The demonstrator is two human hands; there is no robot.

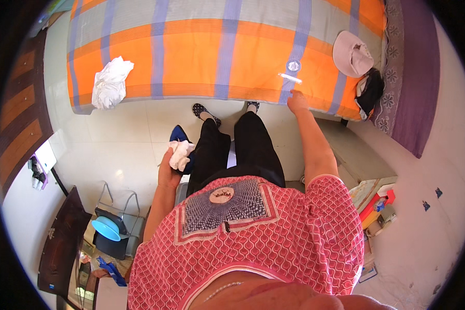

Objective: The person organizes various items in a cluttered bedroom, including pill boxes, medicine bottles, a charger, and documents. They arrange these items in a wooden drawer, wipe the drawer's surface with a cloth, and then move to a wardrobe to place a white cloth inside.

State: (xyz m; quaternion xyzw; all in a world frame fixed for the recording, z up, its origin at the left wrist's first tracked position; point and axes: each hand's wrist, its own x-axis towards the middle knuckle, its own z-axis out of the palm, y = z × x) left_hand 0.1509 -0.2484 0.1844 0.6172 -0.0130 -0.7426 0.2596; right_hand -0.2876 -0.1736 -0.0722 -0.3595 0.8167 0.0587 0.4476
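My left hand [169,170] is closed around a dark blue pointed shoe [178,133] and a wad of crumpled white paper or cloth [181,155]. The wad covers the middle of the shoe. My right hand [297,102] is at the near edge of the bed, with a finger extended close to a thin white strip [290,78]. Its other fingers are too small to make out. Just beyond the strip lies a round printed label [293,66]. Both rest on the orange, grey and blue checked bedspread [193,54].
On the bed lie a crumpled white bundle [110,83], a pink cap [352,54] and a black cloth item [370,93]. A metal-framed chair [130,221] holding a light-blue basin [106,228] stands at lower left. A cardboard box [352,155] is on the right.
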